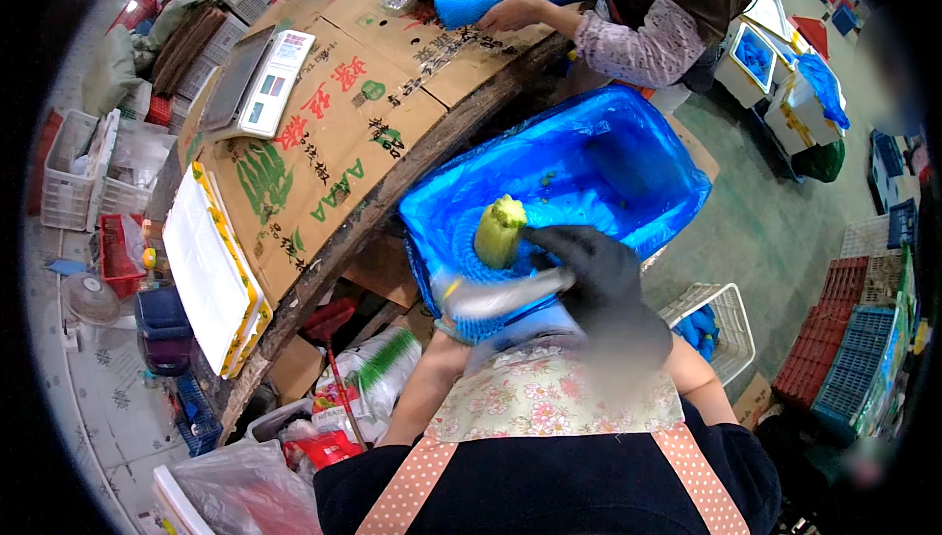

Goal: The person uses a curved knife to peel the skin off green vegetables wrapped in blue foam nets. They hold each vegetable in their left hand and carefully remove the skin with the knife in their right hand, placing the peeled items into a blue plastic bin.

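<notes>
A pale green zucchini (494,240) stands end-up over a tub (647,123) lined with blue plastic, its lighter stem end facing me. My left hand (460,325) is shut around its lower part, mostly hidden by blue mesh (464,259); whether that mesh is a glove or a foam net, I cannot tell. In a black glove, my right hand (607,266) grips a knife (508,296). Its blade, blurred by motion, crosses in front of my left hand, just below the zucchini in the view. Small green scraps lie inside the tub.
Left of the tub is a cardboard-covered table (331,137) with a scale (268,86) and a white foam lid (210,270). Across from me, a co-worker's hand (511,11) touches a blue-netted item (460,11). A white crate (717,336) stands at right, stacked crates (817,321) beyond.
</notes>
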